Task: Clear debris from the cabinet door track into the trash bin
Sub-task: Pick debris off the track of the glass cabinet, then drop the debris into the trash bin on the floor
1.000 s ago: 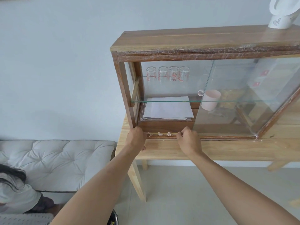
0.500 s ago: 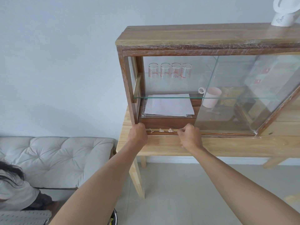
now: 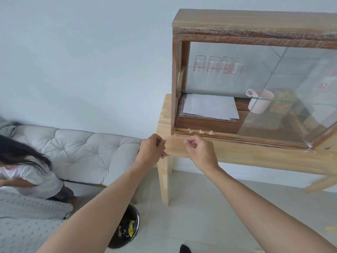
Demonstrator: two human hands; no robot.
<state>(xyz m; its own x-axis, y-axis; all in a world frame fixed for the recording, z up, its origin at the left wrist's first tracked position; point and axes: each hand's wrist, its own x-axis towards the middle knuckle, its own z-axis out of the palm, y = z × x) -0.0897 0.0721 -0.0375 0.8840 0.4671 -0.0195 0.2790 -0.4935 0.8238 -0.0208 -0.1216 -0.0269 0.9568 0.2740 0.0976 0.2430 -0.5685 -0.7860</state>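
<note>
Both my bare forearms reach up from the near edge of the view and converge toward the middle. My left hand (image 3: 152, 149) is loosely curled, knuckles up, its fingers (image 3: 160, 143) bent inward and the thumb tucked toward them; whether anything sits pinched between them I cannot tell. My right hand (image 3: 201, 151) is just beside it on the right, apart from it, wrist bent slightly, with the fingers (image 3: 189, 142) curled into a soft fist and the thumb pressed against the forefinger. Neither hand is spread flat.
</note>
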